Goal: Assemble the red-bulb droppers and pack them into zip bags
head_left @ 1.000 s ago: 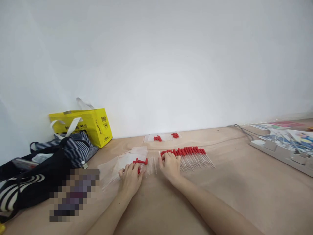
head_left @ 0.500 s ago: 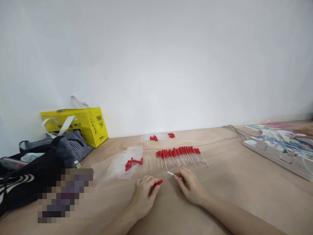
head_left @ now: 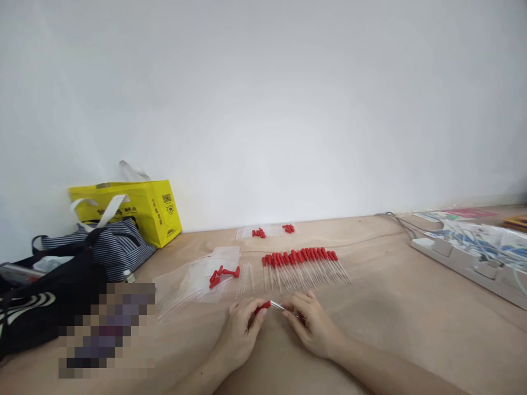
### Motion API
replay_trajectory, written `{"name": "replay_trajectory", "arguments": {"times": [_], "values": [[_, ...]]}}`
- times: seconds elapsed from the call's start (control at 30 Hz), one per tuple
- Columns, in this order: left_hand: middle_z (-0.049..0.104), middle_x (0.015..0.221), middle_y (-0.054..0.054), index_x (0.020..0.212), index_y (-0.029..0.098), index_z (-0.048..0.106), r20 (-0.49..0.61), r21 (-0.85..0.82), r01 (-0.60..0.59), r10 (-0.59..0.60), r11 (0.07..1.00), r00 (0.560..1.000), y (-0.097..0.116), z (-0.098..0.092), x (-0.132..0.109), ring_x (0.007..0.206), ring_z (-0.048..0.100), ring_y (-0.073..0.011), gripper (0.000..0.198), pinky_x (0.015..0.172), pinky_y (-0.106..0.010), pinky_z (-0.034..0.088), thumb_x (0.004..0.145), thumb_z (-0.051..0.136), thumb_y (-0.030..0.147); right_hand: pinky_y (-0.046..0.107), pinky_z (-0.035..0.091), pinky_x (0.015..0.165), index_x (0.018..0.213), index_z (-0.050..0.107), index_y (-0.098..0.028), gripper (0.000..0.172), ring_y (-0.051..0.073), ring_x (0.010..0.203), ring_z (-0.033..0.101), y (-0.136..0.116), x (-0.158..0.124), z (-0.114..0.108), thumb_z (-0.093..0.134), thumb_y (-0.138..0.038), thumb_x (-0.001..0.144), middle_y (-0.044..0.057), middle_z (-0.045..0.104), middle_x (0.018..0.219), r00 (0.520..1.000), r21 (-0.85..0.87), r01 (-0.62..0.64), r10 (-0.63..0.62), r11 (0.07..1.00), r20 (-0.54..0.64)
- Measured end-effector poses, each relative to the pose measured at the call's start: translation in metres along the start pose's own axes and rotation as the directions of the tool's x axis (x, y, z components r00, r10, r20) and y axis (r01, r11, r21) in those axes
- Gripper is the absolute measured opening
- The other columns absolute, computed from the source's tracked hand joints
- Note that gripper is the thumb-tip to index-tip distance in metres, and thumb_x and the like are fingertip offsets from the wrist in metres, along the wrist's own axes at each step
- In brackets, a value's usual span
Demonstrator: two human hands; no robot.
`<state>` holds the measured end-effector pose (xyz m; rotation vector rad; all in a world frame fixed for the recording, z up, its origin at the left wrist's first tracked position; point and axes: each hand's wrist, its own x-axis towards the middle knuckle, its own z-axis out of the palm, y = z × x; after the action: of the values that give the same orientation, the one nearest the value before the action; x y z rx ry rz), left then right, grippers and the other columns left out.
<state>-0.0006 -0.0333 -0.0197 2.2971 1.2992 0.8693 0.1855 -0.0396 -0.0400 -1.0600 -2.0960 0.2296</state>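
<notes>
- The red dropper bulb (head_left: 262, 308) sits low in front of the person, just above the wooden tabletop (head_left: 370, 329), its open end facing a slim clear tube (head_left: 277, 305); the tube's end meets it or nearly so, and whether it is inside cannot be told.
- The left hand (head_left: 244, 327) is closed in a pinch around the bulb; gripping just behind the mouth, without squashing it, should keep the opening round.
- The right hand (head_left: 309, 322) is curled, thumb against fingers, holding the tube a little back from its end; a hold this near the join should limit bending or snapping.
- Both pieces lie roughly in line; a straight push with a slight twist would probably seat them better than a tilted one.
- Just beyond the hands, a row of bulb-topped droppers (head_left: 307, 266) fans out; elbows and wrists are best kept off their tips.
- Left of the row lie loose clear tubes (head_left: 246, 278), then loose red bulbs (head_left: 214, 278) by a clear plastic bag (head_left: 185, 288).
</notes>
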Motion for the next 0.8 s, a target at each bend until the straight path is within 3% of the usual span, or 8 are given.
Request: {"name": "replay_trajectory", "arguments": {"times": [0.23, 0.37, 0.57, 0.8], "values": [[0.065, 0.079, -0.002, 0.089, 0.021, 0.061, -0.089, -0.148, -0.015, 0.002, 0.989, 0.996, -0.008, 0.007, 0.0, 0.075, 0.059, -0.017, 0.026, 0.069, -0.025, 0.046, 0.084, 0.04, 0.035, 0.025, 0.031, 0.068, 0.084, 0.055, -0.022, 0.016, 0.011, 0.066, 0.052, -0.007, 0.0, 0.005, 0.04, -0.017, 0.083, -0.002, 0.057, 0.069, 1.0, 0.037, -0.006, 0.006, 0.999, 0.003], [0.065, 0.075, -0.002, 0.08, 0.02, 0.062, -0.107, -0.091, -0.042, 0.032, 0.995, 0.994, -0.009, 0.006, -0.002, 0.072, 0.059, -0.0169, 0.026, 0.066, -0.025, 0.045, 0.083, 0.041, 0.034, 0.026, 0.027, 0.067, 0.09, 0.056, -0.023, 0.022, 0.012, 0.069, 0.052, -0.008, 0.001, 0.0, 0.037, -0.013, 0.082, -0.001, 0.06, 0.075, 0.998, 0.004, 0.039, -0.039, 0.999, 0.053], [0.061, 0.065, 0.0, 0.076, 0.021, 0.062, -0.11, 0.091, -0.11, 0.12, 0.99, 0.987, -0.002, 0.005, -0.004, 0.065, 0.057, -0.0164, 0.025, 0.068, -0.03, 0.042, 0.083, 0.04, 0.03, 0.028, 0.021, 0.064, 0.089, 0.058, -0.023, 0.032, 0.012, 0.061, 0.045, -0.004, 0.003, -0.006, 0.036, -0.006, 0.072, 0.001, 0.058, 0.072, 0.989, -0.211, 0.143, -0.133, 0.967, 0.061], [0.06, 0.066, 0.0, 0.074, 0.02, 0.058, -0.04, 0.153, -0.196, 0.205, 0.968, 0.978, 0.002, 0.005, -0.007, 0.065, 0.054, -0.0153, 0.02, 0.074, -0.033, 0.036, 0.083, 0.04, 0.025, 0.028, 0.02, 0.062, 0.082, 0.057, -0.021, 0.025, 0.012, 0.056, 0.04, -0.004, 0.002, -0.005, 0.036, -0.01, 0.073, 0.0, 0.056, 0.068, 0.985, -0.209, 0.173, -0.166, 0.963, 0.048]]}}
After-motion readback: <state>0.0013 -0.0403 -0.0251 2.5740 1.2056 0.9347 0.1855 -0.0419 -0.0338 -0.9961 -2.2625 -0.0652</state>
